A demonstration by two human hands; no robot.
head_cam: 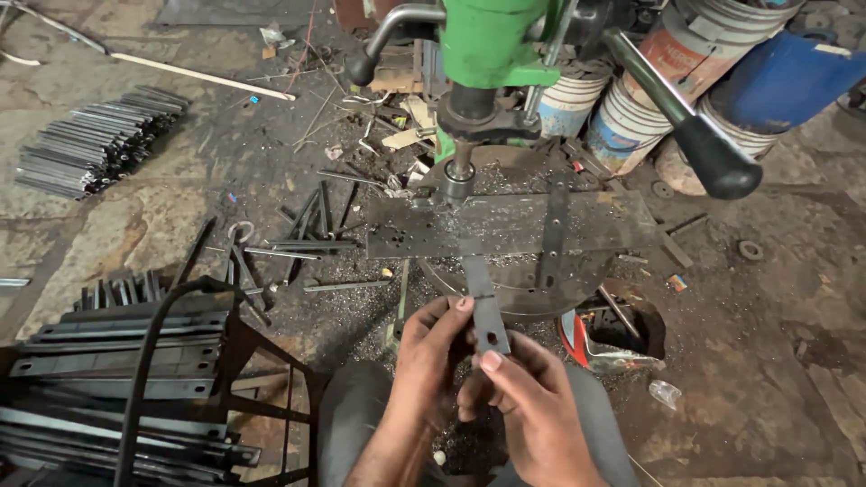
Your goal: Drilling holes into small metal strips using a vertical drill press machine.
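Observation:
Both my hands hold one flat dark steel strip (pixel 483 302) with a drilled hole near its near end. My left hand (pixel 428 356) grips it from the left, thumb on top. My right hand (pixel 523 406) pinches its near end from below. The strip's far end rests on the steel plate (pixel 595 221) of the drill table, below the green drill press (pixel 492 41) and its chuck (pixel 457 176). A second strip (pixel 552 233) lies across the plate to the right. Metal shavings cover the plate.
The drill's black-knobbed feed lever (pixel 713 158) juts out at upper right. Stacked steel strips (pixel 117 352) lie on a rack at lower left, another bundle (pixel 95 140) on the floor at upper left. Loose strips (pixel 298 243) litter the floor. Buckets (pixel 631 117) stand behind the drill.

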